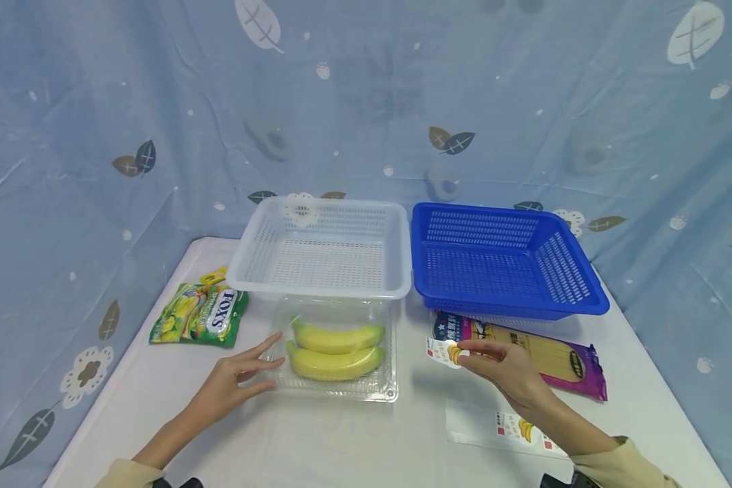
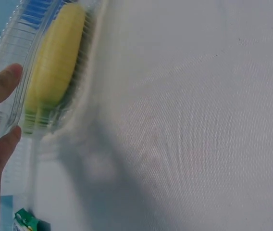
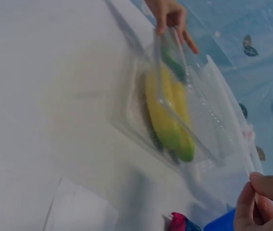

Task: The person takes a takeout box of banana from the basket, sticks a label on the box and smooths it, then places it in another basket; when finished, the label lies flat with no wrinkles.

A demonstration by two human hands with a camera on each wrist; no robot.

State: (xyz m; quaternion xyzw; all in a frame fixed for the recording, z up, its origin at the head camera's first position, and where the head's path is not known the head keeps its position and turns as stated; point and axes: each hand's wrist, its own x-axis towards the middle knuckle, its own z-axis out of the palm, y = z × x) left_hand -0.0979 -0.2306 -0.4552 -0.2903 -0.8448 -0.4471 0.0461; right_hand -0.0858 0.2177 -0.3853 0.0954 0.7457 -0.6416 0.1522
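Observation:
Two yellow bananas point(image 1: 335, 349) lie side by side in a clear plastic box point(image 1: 360, 392) with its lid down. My left hand point(image 1: 234, 379) is at the box's left side, its fingers spread and fingertips at the edge. In the left wrist view, the fingers point(image 2: 4, 86) show beside the box wall. My right hand point(image 1: 509, 369) pinches a small white label point(image 1: 442, 352) with a banana picture between thumb and fingers, above the table right of the box. Below the right forearm lies a label sheet point(image 1: 472, 423) with more banana labels, partly hidden by the arm.
A white basket point(image 1: 320, 290) stands behind the box, and a blue basket point(image 1: 512, 305) stands to its right. A green FOX'S candy bag point(image 1: 204, 315) lies at left. The purple noodle packet point(image 1: 561, 362) lies in front of the blue basket. A patterned blue curtain point(image 1: 354, 122) surrounds the table.

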